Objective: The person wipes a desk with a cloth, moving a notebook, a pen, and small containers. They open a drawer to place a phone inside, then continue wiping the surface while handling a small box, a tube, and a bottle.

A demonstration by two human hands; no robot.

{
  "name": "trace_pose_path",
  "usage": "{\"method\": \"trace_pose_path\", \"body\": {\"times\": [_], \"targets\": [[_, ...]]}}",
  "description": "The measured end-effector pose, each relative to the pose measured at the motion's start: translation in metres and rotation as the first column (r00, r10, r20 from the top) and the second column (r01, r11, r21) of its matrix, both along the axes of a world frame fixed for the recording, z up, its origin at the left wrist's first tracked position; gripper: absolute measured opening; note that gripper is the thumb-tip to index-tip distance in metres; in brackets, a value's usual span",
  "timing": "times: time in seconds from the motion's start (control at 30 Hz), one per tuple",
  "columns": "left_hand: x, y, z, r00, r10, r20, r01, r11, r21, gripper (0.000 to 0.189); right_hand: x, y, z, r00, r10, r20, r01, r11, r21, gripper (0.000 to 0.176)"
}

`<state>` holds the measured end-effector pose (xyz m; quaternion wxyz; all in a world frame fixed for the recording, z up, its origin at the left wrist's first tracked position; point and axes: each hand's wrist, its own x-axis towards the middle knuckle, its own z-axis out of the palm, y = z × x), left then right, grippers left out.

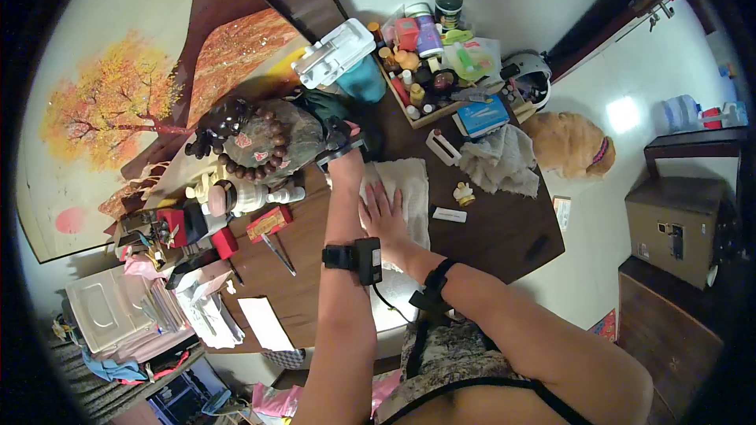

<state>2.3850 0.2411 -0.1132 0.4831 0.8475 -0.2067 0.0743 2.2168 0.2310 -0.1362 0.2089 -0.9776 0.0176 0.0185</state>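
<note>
My right hand [383,216] lies flat with fingers spread on a white towel [409,181] on the dark wooden table. My left hand [346,169] reaches past the towel's left edge to a dark object [340,142] beside a large grey stone [287,138]. Its fingers are mostly hidden there, and I cannot make out the object's kind. Black straps circle both forearms; a small black box [367,260] sits on the left one. Right of the towel lie a small white box [449,214] and a little yellow-and-white figure [464,194].
A crumpled grey cloth [500,161], a blue box [482,116] and a tray of bottles [429,116] stand at the back right. Prayer beads [277,153] drape the stone. White paper [264,323] and a pen [278,254] lie left. A dog [567,144] lies on the floor.
</note>
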Motion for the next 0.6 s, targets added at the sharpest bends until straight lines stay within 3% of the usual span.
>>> {"method": "trace_pose_path", "body": {"times": [0.13,0.23,0.37,0.4,0.5,0.53,0.6], "targets": [[0.004,-0.003,-0.008,0.999,-0.031,0.012,0.029,0.990,0.135,0.009,-0.003,-0.001,0.000,0.998,0.038,-0.058,-0.038,0.999,0.001,0.069],[0.011,-0.006,-0.029,0.978,0.041,-0.204,-0.063,0.993,-0.104,0.007,-0.003,-0.002,0.004,0.998,0.036,-0.048,-0.036,0.999,0.006,0.068],[0.014,0.001,-0.053,0.997,0.072,0.035,-0.071,0.997,-0.025,0.016,-0.005,-0.008,0.001,0.991,0.137,0.004,-0.137,0.990,-0.011,0.064],[0.011,0.008,-0.047,0.995,0.099,-0.029,-0.093,0.983,0.161,0.020,-0.004,-0.007,-0.003,0.987,0.144,0.070,-0.138,0.988,-0.074,0.061],[-0.018,0.009,-0.035,0.958,0.235,0.165,-0.277,0.908,0.313,0.023,-0.001,-0.007,-0.015,0.961,0.276,0.008,-0.275,0.959,-0.066,0.058],[-0.035,0.001,-0.021,0.953,0.301,0.043,-0.304,0.946,0.111,0.024,-0.001,-0.005,-0.031,0.946,0.316,0.068,-0.320,0.946,0.051,0.056],[-0.068,-0.003,-0.011,0.959,0.174,-0.224,-0.168,0.985,0.048,0.026,0.004,0.011,-0.061,0.982,0.064,0.180,-0.146,0.859,0.490,0.048]]}}
